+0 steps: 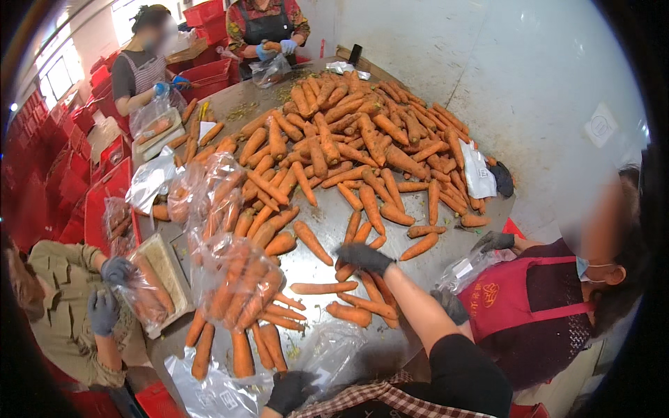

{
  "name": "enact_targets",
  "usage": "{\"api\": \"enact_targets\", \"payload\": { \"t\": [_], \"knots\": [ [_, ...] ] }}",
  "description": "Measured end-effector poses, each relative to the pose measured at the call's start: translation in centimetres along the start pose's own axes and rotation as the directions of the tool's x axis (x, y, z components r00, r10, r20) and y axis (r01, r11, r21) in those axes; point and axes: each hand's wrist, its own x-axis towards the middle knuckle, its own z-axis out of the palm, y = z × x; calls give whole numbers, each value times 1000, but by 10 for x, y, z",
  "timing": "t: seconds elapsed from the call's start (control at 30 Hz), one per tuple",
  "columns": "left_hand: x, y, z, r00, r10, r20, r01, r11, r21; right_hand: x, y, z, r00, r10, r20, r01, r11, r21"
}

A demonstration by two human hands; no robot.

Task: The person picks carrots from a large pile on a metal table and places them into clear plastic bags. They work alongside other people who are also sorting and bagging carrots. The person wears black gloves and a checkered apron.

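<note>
My right hand (366, 258), in a dark glove, reaches across the metal table onto loose carrots (312, 242). Its fingers point left and down over a carrot (345, 270); whether they grip it is hidden. Close to the lower edge, my left hand (289, 391), gloved in black, is closed on the edge of a clear plastic bag (333, 352). The bag lies crumpled on the table, its mouth toward me, and no carrot shows in it. Several carrots (348, 313) lie between my two hands. A silver printed bag (209, 390) lies left of my left hand.
A large carrot heap (348, 132) covers the table's far side. Filled clear bags (237, 279) stand at left, near a scale (174, 279). Co-workers stand around: one at left bagging carrots, one at right with a plastic bag (467, 268), two beyond. Red crates (209, 76) stack behind.
</note>
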Motion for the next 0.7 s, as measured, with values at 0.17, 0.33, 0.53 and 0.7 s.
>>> {"api": "enact_targets", "payload": {
  "t": [0.17,0.33,0.53,0.7],
  "knots": [
    [13,34,-84,984,-83,-155,-14,839,-544,153,74,-126,689,-316,-652,65,923,-379],
    [20,35,-105,929,-329,-171,99,665,-740,221,-11,-166,550,209,-809,-5,969,247],
    [18,13,-98,916,-383,-118,159,617,-771,230,-18,-190,634,269,-725,-108,959,261],
    [15,11,-82,932,-342,-122,118,602,-790,147,-36,-140,733,316,-603,121,811,572]
  ]
}}
